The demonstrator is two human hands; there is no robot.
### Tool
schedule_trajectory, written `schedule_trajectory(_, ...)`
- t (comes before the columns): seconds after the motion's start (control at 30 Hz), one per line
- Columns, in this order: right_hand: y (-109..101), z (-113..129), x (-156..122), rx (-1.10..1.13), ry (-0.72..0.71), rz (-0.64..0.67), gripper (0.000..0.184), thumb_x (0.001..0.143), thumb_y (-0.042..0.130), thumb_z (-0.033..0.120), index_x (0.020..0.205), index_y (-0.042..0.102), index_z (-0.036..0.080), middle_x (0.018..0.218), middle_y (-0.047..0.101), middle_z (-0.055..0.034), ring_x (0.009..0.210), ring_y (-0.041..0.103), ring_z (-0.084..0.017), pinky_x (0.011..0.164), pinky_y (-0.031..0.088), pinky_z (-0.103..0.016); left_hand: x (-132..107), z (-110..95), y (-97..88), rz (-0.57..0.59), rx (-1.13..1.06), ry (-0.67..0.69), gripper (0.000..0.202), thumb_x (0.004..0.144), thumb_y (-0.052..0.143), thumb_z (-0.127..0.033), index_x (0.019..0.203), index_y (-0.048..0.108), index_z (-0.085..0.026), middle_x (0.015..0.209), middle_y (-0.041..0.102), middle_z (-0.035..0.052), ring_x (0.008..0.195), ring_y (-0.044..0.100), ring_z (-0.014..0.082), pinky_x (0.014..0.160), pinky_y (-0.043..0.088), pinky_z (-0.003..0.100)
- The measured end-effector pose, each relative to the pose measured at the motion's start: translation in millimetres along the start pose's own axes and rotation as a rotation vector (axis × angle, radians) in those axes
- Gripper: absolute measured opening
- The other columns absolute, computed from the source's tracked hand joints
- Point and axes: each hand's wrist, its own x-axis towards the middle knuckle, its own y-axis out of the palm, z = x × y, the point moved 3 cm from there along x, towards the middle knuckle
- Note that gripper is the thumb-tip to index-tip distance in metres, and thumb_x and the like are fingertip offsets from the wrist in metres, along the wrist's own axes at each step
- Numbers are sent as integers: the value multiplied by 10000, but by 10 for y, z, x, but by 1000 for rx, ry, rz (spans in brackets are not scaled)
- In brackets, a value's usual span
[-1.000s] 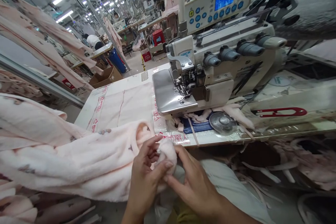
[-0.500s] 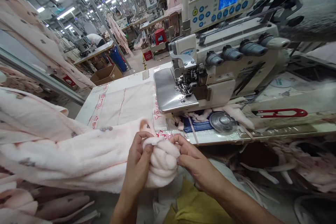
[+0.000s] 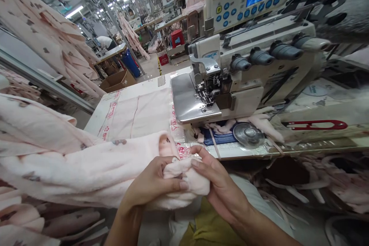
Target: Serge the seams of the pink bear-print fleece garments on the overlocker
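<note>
A pale pink fleece garment [image 3: 100,169] with small dark prints stretches from the left across the table's front edge. Its bunched end lies between my two hands, in front of the sewing machine. My left hand [image 3: 152,182] is closed on the bunched fabric, thumb pressed across its near side. My right hand [image 3: 217,180] grips the right side of the same bundle, with the thumb on top and the fingers behind. Just beyond the left hand, a folded opening of the garment shows a pinkish inside.
An overlock sewing machine [image 3: 248,69] stands behind the hands, with its metal plate [image 3: 190,100] to the left. Red thread snips [image 3: 317,124], a round glass-like dish [image 3: 248,135] and fabric scraps lie on the table. Pink garments [image 3: 57,34] hang at left; a cardboard box [image 3: 118,80] sits beyond.
My left hand has turned, its thumb now lying across the fabric. The right thumb has moved onto the top of the bundle, which has shifted slightly right. The view has moved a little.
</note>
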Motion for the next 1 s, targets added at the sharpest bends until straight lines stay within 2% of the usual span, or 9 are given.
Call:
schedule_trajectory(0.07, 15, 29, 13, -6, -20, -36, 384, 714, 735, 302, 941, 433, 230, 747, 623, 25, 631, 586, -111, 580, 439, -187, 36, 1, 8, 29, -105, 35, 241, 688, 732, -271, 829, 628, -104, 706, 566, -1, 647, 488, 70, 599, 376, 145)
schedule_trajectory(0.17, 12, 51, 45, -21, -28, -107, 422, 674, 770, 338, 920, 446, 224, 730, 615, 31, 601, 585, -115, 551, 439, -190, 79, 18, 25, 46, -252, 85, 305, 757, 669, -270, 1030, 614, -146, 829, 615, 31, 750, 547, 107, 709, 418, 191)
schedule_trajectory(0.3, -24, -3, 69, -49, -20, -167, 442, 652, 782, 379, 910, 461, 218, 736, 618, 26, 602, 591, -130, 550, 443, -204, 107, 55, 45, -10, -288, 104, 345, 806, 613, -246, 1137, 568, -162, 928, 624, 59, 813, 568, 134, 737, 423, 217)
schedule_trajectory(0.43, -63, -73, 59, -61, -15, -159, 418, 689, 755, 409, 929, 464, 229, 802, 635, 17, 682, 608, -144, 600, 449, -214, 99, 45, 56, -94, -243, 119, 305, 809, 609, -272, 1090, 578, -158, 889, 616, 42, 802, 552, 127, 714, 415, 203)
schedule_trajectory(0.5, -69, -78, 42, -75, 17, -83, 443, 681, 761, 408, 961, 468, 231, 842, 640, 8, 726, 607, -150, 651, 454, -232, 78, 11, 55, -114, -204, 123, 263, 816, 597, -294, 1041, 577, -159, 842, 598, 21, 767, 530, 112, 692, 403, 192)
schedule_trajectory(0.6, -73, -67, 3, -187, 139, 85, 520, 592, 819, 364, 987, 521, 200, 868, 639, -20, 776, 593, -173, 713, 445, -262, 45, -69, 35, -114, -106, 153, 176, 813, 589, -300, 912, 559, -157, 778, 542, -10, 702, 480, 89, 646, 374, 177)
schedule_trajectory(0.7, -104, -75, -41, -368, 286, 189, 457, 564, 822, 353, 915, 623, 137, 816, 633, -35, 754, 561, -170, 693, 415, -244, 49, -118, -6, -108, 32, 139, 162, 787, 600, -295, 835, 548, -149, 764, 495, -13, 683, 443, 87, 623, 349, 179)
schedule_trajectory(0.77, -129, -90, -60, -441, 325, 200, 405, 592, 797, 379, 873, 663, 120, 771, 624, -31, 722, 537, -159, 669, 395, -233, 80, -116, -37, -95, 76, 105, 177, 767, 609, -297, 842, 555, -146, 763, 485, -9, 682, 432, 91, 616, 339, 186)
schedule_trajectory(1.0, -163, -144, -99, -508, 317, 151, 340, 619, 767, 416, 814, 701, 145, 705, 591, -14, 660, 474, -147, 682, 377, -255, 166, -32, -82, 14, 58, 71, 190, 760, 607, -272, 891, 543, -150, 732, 471, -18, 643, 408, 82, 598, 323, 192)
